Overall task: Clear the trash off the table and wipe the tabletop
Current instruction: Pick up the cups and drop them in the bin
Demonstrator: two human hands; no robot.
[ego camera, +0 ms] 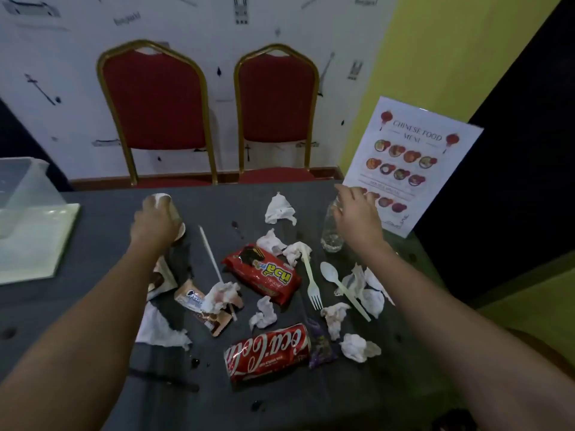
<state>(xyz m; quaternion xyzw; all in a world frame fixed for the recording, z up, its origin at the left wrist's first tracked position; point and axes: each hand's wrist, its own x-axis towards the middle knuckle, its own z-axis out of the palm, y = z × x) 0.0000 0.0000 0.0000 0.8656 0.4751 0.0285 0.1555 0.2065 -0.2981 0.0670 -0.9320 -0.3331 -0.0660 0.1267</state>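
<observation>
While both arms reach out over it, the dark table (93,244) lies strewn with trash from its middle to its right side. Behind its far edge stand two red chairs (158,113) with gold frames, and at the far right corner a menu sheet (413,157) leans upright. A clear plastic bin (28,219) sits at the left edge. Near the front, a Coca-Cola can (269,353) lies on its side, with a purple wrapper (322,346) touching its right end. A red snack packet (264,273) lies in the middle, a white fork (312,281) and a white spoon (340,284) just right of it, and a white straw (211,255) to its left. Crumpled napkins (280,209) are scattered among these, and a brown wrapper (199,303) lies left of centre.

The left hand (155,225) grips a paper cup (174,213) at the far left of the mess, fingers curled round it. The right hand (357,216) is at the top of a clear plastic bottle (332,231) standing at the far right; whether its fingers pinch the bottle I cannot tell.
</observation>
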